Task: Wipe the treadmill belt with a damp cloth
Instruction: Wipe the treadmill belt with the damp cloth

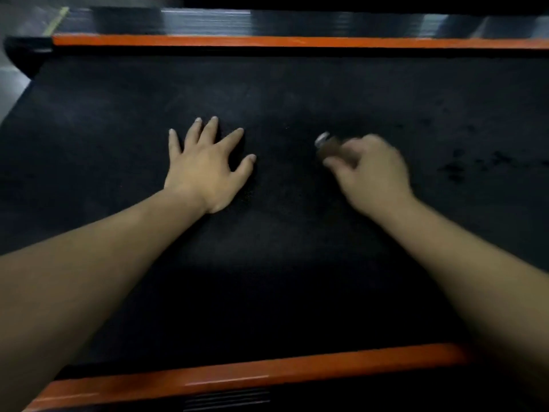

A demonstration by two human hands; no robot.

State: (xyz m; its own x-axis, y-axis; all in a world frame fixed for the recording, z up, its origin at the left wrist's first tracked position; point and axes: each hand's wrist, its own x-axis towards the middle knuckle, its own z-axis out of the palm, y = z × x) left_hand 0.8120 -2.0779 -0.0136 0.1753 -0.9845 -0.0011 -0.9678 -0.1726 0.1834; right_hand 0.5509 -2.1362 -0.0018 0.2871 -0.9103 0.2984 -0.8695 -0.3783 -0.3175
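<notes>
The black treadmill belt fills most of the head view. My left hand lies flat on it, palm down, fingers spread, holding nothing. To its right, my right hand is blurred and closed around a small brownish object with a pale grey end that sticks out past my fingers toward the left. I cannot tell what that object is. No cloth is visible. Dark wet-looking spots mark the belt to the right of my right hand.
An orange side rail runs along the far edge of the belt and another orange rail along the near edge. Beyond the far rail lies a glossy black strip. Grey floor shows at the far left.
</notes>
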